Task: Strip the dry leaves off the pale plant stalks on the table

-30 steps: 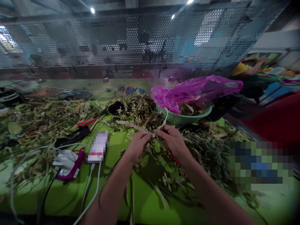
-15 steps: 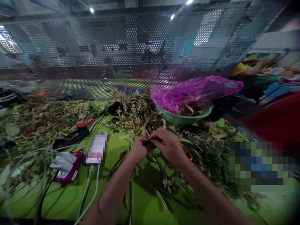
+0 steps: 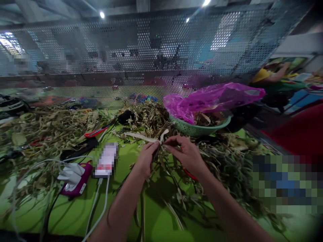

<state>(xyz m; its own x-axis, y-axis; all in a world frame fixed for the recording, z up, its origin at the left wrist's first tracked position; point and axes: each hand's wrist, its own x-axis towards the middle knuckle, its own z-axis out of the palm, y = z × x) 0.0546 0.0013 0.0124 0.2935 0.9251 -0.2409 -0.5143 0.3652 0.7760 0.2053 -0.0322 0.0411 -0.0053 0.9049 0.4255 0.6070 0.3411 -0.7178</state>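
Observation:
In front of me, my left hand (image 3: 148, 156) is closed, thumb and fingers pinching a small bunch of dried plant stems (image 3: 155, 156). A pale flat strip of dried leaf (image 3: 141, 136) crosses the top of the bunch, pointing left, with a short curled piece standing up beside the fingertips. My right hand (image 3: 183, 151) is closed too, its fingertips pinched at the same spot on the pale strip; the exact grip is partly hidden. Under the right palm shows a red curved loop (image 3: 188, 172), mostly covered by the hand.
Dried plants (image 3: 63, 122) lie heaped across the green table (image 3: 161, 215). A green basket (image 3: 202, 130) with a purple plastic bag (image 3: 217, 95) stands behind. To the left are a red cutter knife (image 3: 97, 132), a phone (image 3: 107, 159), and a purple power strip (image 3: 78, 183) with white cables.
The fingertips have drawn slightly apart. The pale strip now shows longer to the left, and a short curled piece stands up. The red loop has come into view under the right hand.

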